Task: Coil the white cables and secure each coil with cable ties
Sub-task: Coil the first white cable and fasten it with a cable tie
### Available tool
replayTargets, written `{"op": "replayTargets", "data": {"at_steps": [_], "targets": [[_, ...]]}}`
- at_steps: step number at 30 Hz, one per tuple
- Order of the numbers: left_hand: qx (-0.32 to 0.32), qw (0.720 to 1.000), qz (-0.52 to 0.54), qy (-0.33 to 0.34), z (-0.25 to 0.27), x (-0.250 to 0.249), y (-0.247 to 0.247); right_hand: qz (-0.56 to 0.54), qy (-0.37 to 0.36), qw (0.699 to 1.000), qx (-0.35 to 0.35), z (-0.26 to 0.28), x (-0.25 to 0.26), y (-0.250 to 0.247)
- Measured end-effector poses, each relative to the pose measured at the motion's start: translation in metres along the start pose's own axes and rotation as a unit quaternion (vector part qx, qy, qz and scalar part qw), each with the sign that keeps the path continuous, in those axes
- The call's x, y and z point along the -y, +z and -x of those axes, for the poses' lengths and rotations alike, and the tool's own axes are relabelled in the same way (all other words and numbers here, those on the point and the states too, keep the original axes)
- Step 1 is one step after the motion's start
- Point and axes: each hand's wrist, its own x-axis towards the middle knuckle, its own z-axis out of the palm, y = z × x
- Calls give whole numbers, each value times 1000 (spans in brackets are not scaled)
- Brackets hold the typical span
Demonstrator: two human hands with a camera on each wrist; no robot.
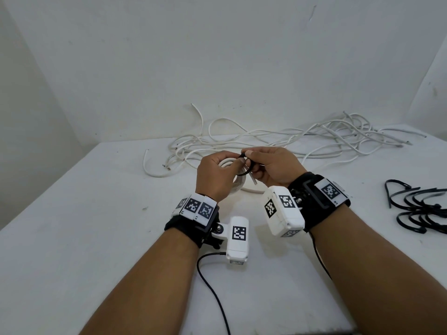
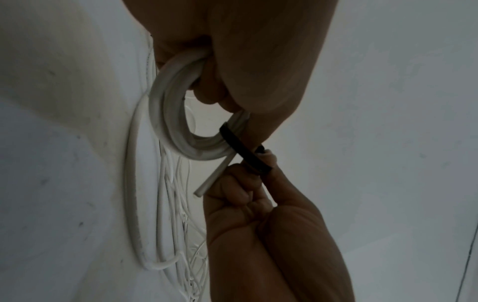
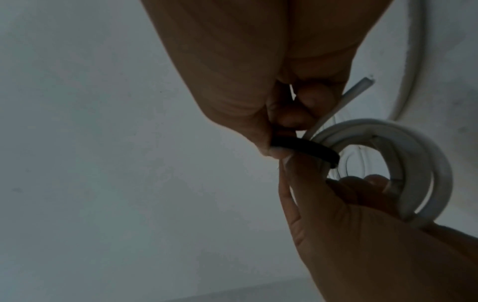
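Coil [image 1: 235, 175] gripped steady in left hand [image 1: 215, 175] while right hand [image 1: 273, 165] pinches the black cable tie [image 1: 244, 165] round it, loose cables [image 1: 314, 139] at 12 o'clock.

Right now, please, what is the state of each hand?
Left hand: closed, holding the white cable coil.
Right hand: closed, pinching the black cable tie looped around that coil.

I see a white table [image 1: 96, 238]; loose white cables [image 1: 266, 139] sprawl just beyond my fingers, and black cable ties [image 1: 420, 209] lie well right of them.
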Motion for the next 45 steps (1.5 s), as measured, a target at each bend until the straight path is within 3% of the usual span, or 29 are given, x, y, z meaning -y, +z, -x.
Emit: {"op": "replayTargets", "data": {"at_steps": [5,8,14,21,27,31,34,38,41,45], "targets": [[-7,1000,-21,3,-2,2,-2,34,-18,999,4,2,-1,-2],[-27,999,-11,-17,-3,4,-4,86,12,996,38,5,2,-4],[45,999,-4,22,-2,0,-6,35,4,999,-5,3,6,-10],[69,996,38,-38,2,2,0,183,14,983,26,6,10,-15],[74,986,127,-74,3,-3,7,122,2,990,-77,2,20,-24],[82,972,197,-99,3,-3,15,78,-18,992,-99,4,16,-15],[100,967,203,-113,7,-5,18,146,-47,982,-114,2,11,-7],[168,948,215,-164,10,-5,19,290,-86,938,-172,-7,4,-8],[233,915,260,-200,11,-7,17,292,-104,929,-204,-6,3,-8],[273,896,271,-222,9,-9,11,287,-133,924,-214,-7,3,-6]]}}
